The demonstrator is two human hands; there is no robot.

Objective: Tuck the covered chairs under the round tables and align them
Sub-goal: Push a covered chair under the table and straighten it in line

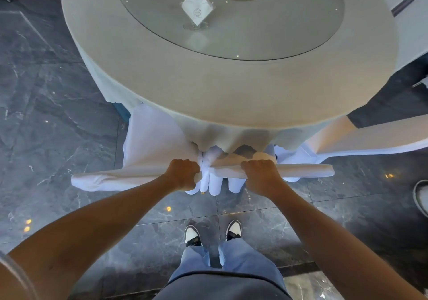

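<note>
Two white-covered chairs stand side by side at the near edge of a round table [162, 73] draped in a pale cloth. My left hand [183, 174] grips the top of the left chair's back [129, 174]. My right hand [261, 174] grips the top of the right chair's back [308, 170]. The two backs meet between my hands, where white fabric [208, 181] hangs in folds. Both seats are hidden under the tablecloth's skirt [231, 135].
A glass turntable [289, 33] on the table carries a folded napkin in a stand [196, 8]. Another covered chair [370, 135] sits at the right of the table. My feet [213, 232] stand on dark marble floor [46, 114]. A shoe [420, 198] shows at the right edge.
</note>
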